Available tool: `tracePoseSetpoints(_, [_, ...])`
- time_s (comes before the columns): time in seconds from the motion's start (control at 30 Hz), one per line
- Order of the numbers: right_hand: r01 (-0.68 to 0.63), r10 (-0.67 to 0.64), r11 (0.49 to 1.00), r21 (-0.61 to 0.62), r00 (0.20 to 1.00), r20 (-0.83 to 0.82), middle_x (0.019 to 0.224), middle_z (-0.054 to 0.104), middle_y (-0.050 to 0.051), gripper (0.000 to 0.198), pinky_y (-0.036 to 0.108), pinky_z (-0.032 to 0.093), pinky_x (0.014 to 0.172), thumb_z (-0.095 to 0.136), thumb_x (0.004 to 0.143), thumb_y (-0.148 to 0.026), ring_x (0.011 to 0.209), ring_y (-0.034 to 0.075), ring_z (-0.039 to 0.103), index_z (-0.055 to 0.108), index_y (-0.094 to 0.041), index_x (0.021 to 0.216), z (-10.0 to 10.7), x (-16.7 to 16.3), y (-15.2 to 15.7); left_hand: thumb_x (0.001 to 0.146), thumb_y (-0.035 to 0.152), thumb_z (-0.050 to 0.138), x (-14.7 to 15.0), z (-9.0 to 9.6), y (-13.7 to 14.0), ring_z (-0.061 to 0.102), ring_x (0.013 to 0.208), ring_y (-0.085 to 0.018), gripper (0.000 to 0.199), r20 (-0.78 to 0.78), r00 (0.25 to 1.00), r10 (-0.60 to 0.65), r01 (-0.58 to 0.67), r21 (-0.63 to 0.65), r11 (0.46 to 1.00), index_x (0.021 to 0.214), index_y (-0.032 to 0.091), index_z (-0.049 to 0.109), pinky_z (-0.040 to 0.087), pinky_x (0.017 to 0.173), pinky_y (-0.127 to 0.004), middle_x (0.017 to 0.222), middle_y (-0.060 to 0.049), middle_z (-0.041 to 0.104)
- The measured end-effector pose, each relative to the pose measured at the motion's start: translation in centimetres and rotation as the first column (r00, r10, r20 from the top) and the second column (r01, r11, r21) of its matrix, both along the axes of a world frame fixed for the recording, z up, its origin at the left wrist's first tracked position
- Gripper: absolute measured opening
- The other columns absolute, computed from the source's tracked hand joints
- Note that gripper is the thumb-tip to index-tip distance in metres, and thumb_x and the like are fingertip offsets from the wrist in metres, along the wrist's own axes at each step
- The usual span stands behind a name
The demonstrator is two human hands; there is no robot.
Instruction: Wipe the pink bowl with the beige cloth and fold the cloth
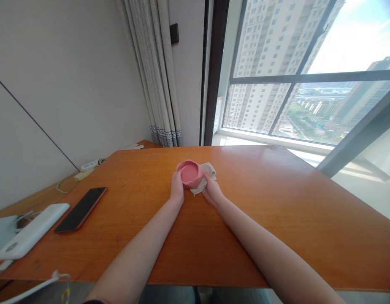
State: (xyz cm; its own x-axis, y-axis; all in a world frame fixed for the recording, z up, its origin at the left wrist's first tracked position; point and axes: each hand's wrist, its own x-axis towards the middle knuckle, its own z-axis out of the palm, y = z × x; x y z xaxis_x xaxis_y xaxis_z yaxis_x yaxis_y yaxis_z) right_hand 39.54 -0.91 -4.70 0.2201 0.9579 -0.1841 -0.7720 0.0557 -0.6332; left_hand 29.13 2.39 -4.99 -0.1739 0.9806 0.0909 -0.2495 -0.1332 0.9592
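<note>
A small pink bowl (189, 172) with a faceted outside is held tilted toward me over the middle of the wooden table (261, 202). My left hand (177, 185) grips its left side, the thumb near the rim. On the other side, my right hand (213, 190) is closed on a pale cloth (209, 169), which lies against the bowl's right side and hangs below it. Part of the cloth is hidden behind the bowl and my right fingers.
At the table's left lie a dark phone (82, 209) and a white power bank (33, 230) with a cable plugged in. A power strip (90, 165) rests by the wall. Beyond the table stand a grey curtain (158, 71) and a large window (296, 80).
</note>
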Motion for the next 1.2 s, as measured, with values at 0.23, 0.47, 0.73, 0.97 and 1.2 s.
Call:
tracePoseSetpoints(0.23, [0.081,-0.080,0.995,-0.060,0.997,0.024,0.089,0.073,0.002,0.013,0.026,0.057,0.079,0.053,0.082,-0.021,0.089,0.017,0.068,0.065,-0.020,0.086,-0.2,1.5,0.4,0.068,0.039,0.069,-0.5,1.0,-0.3,0.060,0.084,-0.016,0.034,-0.057,0.961,-0.270,0.240,-0.311,0.920,0.089,0.016,0.054,0.049,0.079,-0.031,0.088,-0.005,0.063])
tracePoseSetpoints(0.47, [0.117,-0.111,0.992,-0.052,0.989,0.099,0.086,0.073,0.003,0.011,0.026,0.056,0.079,0.055,0.077,-0.018,0.084,0.016,0.068,0.065,-0.018,0.082,-0.3,2.9,1.1,0.071,0.052,0.064,-0.4,2.0,-1.2,0.061,0.087,-0.020,0.045,-0.098,0.882,-0.460,0.401,-0.358,0.844,0.100,0.019,0.055,0.054,0.063,-0.030,0.107,-0.010,0.063])
tracePoseSetpoints(0.73, [0.123,-0.120,0.991,-0.049,0.991,0.062,0.095,0.072,0.003,0.017,0.026,0.056,0.079,0.055,0.082,-0.030,0.093,0.017,0.067,0.065,-0.020,0.091,0.2,1.2,0.2,0.070,0.042,0.072,1.0,0.9,-1.8,0.062,0.088,-0.015,0.049,-0.057,0.983,-0.172,0.159,-0.185,0.970,0.106,0.019,0.046,0.053,0.076,-0.030,0.105,-0.007,0.060])
tracePoseSetpoints(0.97, [0.154,-0.139,0.986,-0.062,0.968,0.208,0.086,0.072,0.002,0.014,0.025,0.055,0.075,0.059,0.077,-0.029,0.084,0.016,0.067,0.065,-0.019,0.084,-0.2,3.2,1.0,0.066,0.057,0.070,0.5,1.6,-1.9,0.060,0.104,-0.022,0.066,-0.036,0.915,-0.402,0.383,-0.235,0.893,0.118,0.026,0.046,0.055,0.080,-0.037,0.121,-0.009,0.057])
tracePoseSetpoints(1.2, [0.156,-0.119,0.986,-0.063,0.911,0.396,0.097,0.072,0.004,0.024,0.027,0.054,0.081,0.056,0.079,-0.039,0.095,0.019,0.067,0.064,-0.019,0.089,-1.2,3.9,1.6,0.073,0.049,0.066,0.3,2.2,-2.2,0.063,0.088,-0.019,0.045,-0.064,0.926,-0.373,0.333,-0.331,0.883,0.106,0.022,0.051,0.057,0.063,-0.030,0.114,-0.008,0.058])
